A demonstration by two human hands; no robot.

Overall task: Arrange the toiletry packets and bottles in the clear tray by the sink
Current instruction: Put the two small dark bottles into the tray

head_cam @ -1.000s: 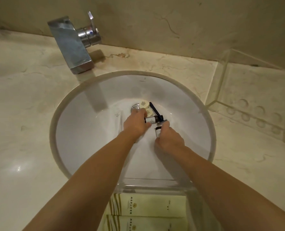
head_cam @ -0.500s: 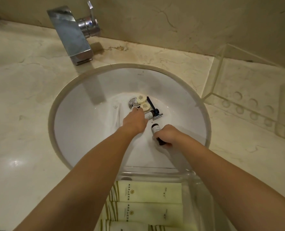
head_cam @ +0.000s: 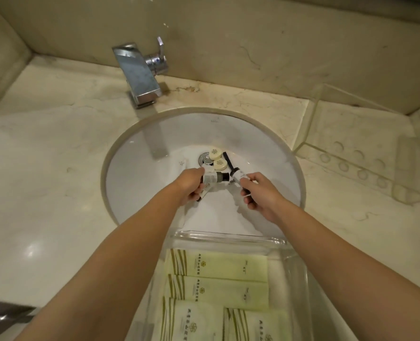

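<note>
Both my hands are over the white sink basin [head_cam: 140,173]. My left hand [head_cam: 190,184] grips small bottles, one with a dark cap [head_cam: 215,177] pointing right and another sticking out below the palm. My right hand [head_cam: 260,193] is closed on another small bottle [head_cam: 238,174] with a white label. Two round cream soap packets [head_cam: 216,153] [head_cam: 220,164] and a dark razor-like item [head_cam: 228,159] lie by the drain [head_cam: 205,159]. The clear tray [head_cam: 231,238] rests at the sink's near edge with several pale green packets [head_cam: 218,267] laid flat inside.
A chrome faucet [head_cam: 140,72] stands behind the basin on the marble counter [head_cam: 44,168]. A second clear acrylic holder [head_cam: 359,143] with round recesses sits at the right against the wall. A dark object [head_cam: 0,313] shows at the bottom left corner.
Both hands have lifted and drawn back from the drain with bottles in them. The right hand has turned its bottle upward, and the view has pulled back, showing more of the tray.
</note>
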